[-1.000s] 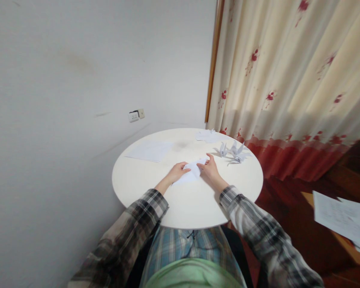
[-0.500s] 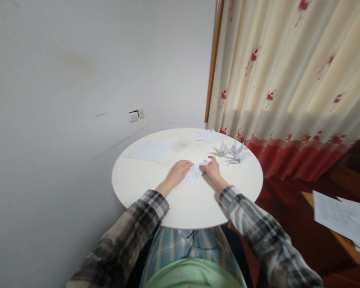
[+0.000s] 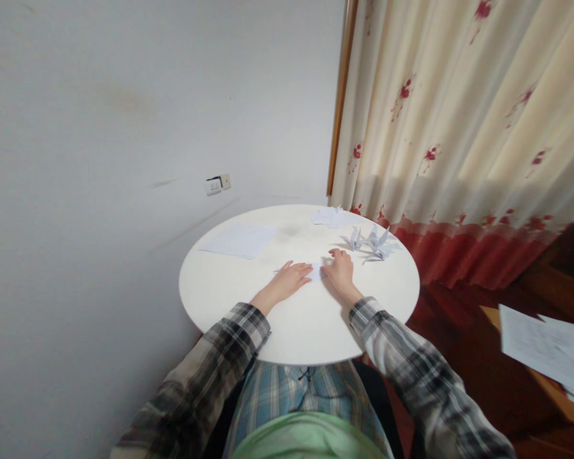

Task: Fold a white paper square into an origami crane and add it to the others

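Observation:
A small folded piece of white paper [image 3: 316,273] lies on the round white table [image 3: 310,335], largely covered by my two hands. My left hand [image 3: 291,280] rests flat across its left part, fingers stretched out and pointing right. At the paper's right edge is my right hand [image 3: 339,271], with thumb and curled fingers closed on that edge. A thin paper tip pokes out left of my left hand. Several folded paper cranes [image 3: 375,241] stand just beyond my right hand.
Flat white sheets [image 3: 239,241] lie at the table's back left. More paper pieces [image 3: 332,218] are at the far edge. A wall with a socket [image 3: 213,185] is behind, a flowered curtain [image 3: 440,127] on the right. Written papers [image 3: 540,341] lie on a wooden surface at lower right.
The paper shows less of itself between my hands and looks narrower. My left hand has flattened over it and slid slightly right; my right fingers have curled in a little.

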